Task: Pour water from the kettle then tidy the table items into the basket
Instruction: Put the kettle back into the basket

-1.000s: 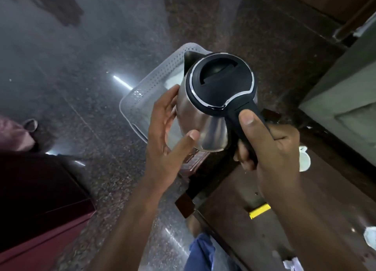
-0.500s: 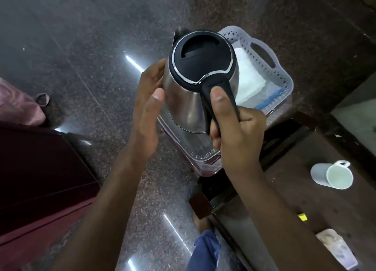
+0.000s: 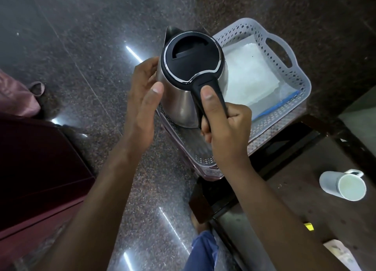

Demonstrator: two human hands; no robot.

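Head view: one steel kettle (image 3: 179, 99), right hand (image 3: 225, 128) gripping its handle, left hand (image 3: 142, 99) flat against it; one basket (image 3: 293, 71) holds white folded cloth (image 3: 250, 71).

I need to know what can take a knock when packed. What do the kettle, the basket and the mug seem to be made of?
Kettle: brushed steel body by its dull metallic sheen, with a matt black lid and handle, likely plastic. Basket: pale moulded plastic, judging by its perforated walls and cut-out grip. Mug: smooth white, probably ceramic, possibly plastic.
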